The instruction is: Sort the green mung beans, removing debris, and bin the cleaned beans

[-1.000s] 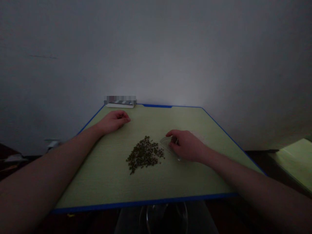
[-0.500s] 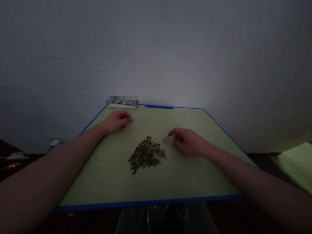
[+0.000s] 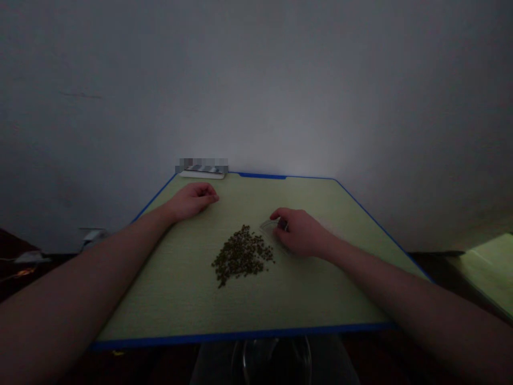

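A loose pile of small dark greenish-brown grains [image 3: 241, 255] lies on the pale tabletop [image 3: 176, 299]. To its right, my right hand [image 3: 298, 232] is closed, thumb and fingers curled around a thin, curved, pale piece [image 3: 266, 224]. The piece's free end points left, toward the upper right of the pile; its exact kind is too faint to make out. Farther up on the left, my left hand [image 3: 194, 200] rests on the tabletop with fingers loosely curled in, apart from the pile. No object shows in it.
A white flat object [image 3: 203, 174], partly blurred out, sits at the table's far left corner against the wall [image 3: 256, 85]. Blue edging [image 3: 240, 337] runs around the table. Below the near edge, a clear round vessel [image 3: 276, 361] is at my lap.
My right hand has shifted slightly left with the thin curved piece, closer to the pile. My left hand and the grains look the same.
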`<state>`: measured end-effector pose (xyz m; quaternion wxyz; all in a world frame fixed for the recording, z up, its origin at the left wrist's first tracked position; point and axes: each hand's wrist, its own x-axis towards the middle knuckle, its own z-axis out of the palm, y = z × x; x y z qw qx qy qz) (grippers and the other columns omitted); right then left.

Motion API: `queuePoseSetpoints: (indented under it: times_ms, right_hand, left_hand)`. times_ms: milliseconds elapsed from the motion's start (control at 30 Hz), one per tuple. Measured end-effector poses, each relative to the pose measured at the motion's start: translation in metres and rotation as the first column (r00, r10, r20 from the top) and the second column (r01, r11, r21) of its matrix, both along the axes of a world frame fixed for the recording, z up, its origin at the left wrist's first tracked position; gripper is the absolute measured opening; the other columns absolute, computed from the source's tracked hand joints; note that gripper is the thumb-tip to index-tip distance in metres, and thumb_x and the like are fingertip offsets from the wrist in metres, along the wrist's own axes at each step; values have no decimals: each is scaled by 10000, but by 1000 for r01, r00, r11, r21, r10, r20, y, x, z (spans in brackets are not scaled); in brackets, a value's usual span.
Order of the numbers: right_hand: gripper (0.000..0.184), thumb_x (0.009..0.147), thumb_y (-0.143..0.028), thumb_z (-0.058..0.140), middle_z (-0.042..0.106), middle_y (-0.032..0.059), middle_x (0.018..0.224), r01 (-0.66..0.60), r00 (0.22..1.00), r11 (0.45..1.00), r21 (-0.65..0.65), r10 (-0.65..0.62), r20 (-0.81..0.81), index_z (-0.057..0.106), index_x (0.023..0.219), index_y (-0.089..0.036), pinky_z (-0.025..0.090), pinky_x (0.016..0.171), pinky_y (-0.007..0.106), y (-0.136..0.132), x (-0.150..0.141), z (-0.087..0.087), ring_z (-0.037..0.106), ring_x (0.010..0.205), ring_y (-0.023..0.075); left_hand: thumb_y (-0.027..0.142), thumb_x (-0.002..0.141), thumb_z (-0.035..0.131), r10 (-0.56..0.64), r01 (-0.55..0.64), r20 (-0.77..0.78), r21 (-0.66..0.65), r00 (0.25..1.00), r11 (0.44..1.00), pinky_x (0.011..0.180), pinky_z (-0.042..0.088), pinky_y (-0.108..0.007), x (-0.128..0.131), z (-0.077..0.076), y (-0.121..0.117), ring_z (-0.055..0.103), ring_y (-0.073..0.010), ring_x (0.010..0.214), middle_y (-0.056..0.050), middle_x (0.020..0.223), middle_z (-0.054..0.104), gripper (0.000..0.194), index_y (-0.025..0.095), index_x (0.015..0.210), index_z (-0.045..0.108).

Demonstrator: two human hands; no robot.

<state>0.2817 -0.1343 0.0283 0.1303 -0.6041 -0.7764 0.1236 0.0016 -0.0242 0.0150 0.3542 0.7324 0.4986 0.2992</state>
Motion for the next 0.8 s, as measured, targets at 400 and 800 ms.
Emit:
queuePoseSetpoints:
  times_ms: [400, 800]
  right_hand:
    - [330, 830, -162, 593, 753, 106, 950, 115, 992, 991, 64, -118, 43, 666, 1152, -162, 454, 716, 306, -1, 26, 3, 662, 827, 221]
    - [301, 777, -201, 625, 735, 90, 885, 167, 983, 984, 56, -170, 66, 708, 1064, -166, 472, 771, 319, 34, 22, -1, 668, 851, 230]
  left_hand:
    - [379, 718, 639, -11, 11, 17, 5, 1000, 1000, 452, 298, -229, -1, 0, 1, 386, -92, 452, 54, 500, 454, 204, 184, 711, 581]
    - [388, 715, 645, -13, 13, 42, -21, 999, 1000, 443, 272, -226, -2, -4, 4, 367, -92, 435, 61, 480, 431, 211, 186, 723, 582]
